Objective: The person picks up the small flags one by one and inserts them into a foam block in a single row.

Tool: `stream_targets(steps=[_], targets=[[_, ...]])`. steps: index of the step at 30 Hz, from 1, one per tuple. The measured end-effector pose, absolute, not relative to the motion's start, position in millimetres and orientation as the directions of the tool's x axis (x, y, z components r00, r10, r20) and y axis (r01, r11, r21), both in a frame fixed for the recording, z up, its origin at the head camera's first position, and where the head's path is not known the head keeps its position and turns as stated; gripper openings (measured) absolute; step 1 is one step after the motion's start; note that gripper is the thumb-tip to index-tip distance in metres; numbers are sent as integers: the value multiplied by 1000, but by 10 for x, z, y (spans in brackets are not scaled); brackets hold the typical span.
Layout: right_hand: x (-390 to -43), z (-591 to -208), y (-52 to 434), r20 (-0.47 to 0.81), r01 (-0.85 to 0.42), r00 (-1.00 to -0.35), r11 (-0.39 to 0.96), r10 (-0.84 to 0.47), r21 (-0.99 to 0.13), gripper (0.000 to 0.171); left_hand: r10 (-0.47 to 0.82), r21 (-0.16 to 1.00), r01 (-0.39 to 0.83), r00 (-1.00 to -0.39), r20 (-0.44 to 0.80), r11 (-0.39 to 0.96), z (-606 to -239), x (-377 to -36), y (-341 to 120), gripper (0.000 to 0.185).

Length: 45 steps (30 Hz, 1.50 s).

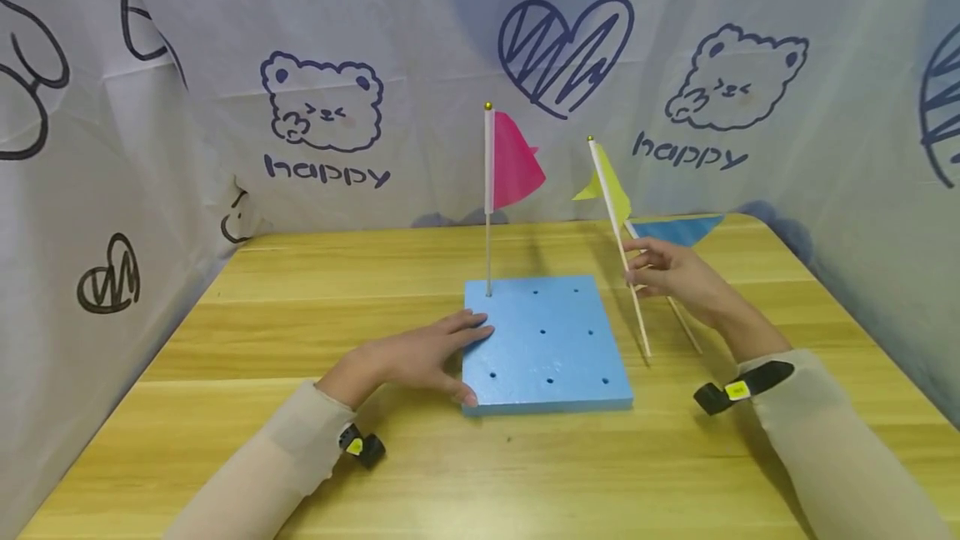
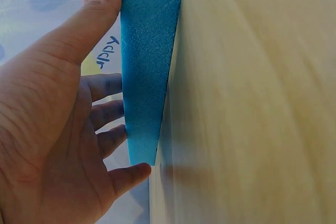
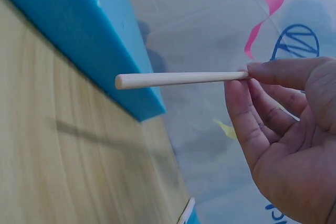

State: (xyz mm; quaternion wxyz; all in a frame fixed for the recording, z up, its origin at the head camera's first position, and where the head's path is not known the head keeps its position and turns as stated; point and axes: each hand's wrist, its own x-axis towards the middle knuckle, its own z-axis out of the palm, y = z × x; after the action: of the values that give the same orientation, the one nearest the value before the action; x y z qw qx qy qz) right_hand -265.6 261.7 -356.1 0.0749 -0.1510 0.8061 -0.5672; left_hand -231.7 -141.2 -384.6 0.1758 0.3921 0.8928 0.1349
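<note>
Over on the tabletop (image 1: 600,473) there's a blue board (image 1: 517,352) with a pink flag (image 1: 516,163) upright in its far-left hole. Left hand (image 1: 420,352) is just resting along its left edge, fingers spread. Right hand (image 1: 686,282) is pinching a tilted yellow flag (image 1: 617,194) by the stick, right of the board, blue flag (image 1: 678,230) lying nearby.

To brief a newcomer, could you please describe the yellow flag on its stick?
On the pale wooden table, find the flat, square, light-blue board. Right of it, the right hand pinches the slim, pale stick of the yellow flag. Unlike the upright pink flag and blue triangular flag, it is yellow.
</note>
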Motion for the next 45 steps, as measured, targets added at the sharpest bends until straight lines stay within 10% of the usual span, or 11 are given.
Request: stream_targets(steps=[45], targets=[[-3018, -3360, 1627, 338, -377, -922, 240, -186, -895, 40, 756, 378, 661, -616, -220, 648, -3803, -2312, -1416, 105]])
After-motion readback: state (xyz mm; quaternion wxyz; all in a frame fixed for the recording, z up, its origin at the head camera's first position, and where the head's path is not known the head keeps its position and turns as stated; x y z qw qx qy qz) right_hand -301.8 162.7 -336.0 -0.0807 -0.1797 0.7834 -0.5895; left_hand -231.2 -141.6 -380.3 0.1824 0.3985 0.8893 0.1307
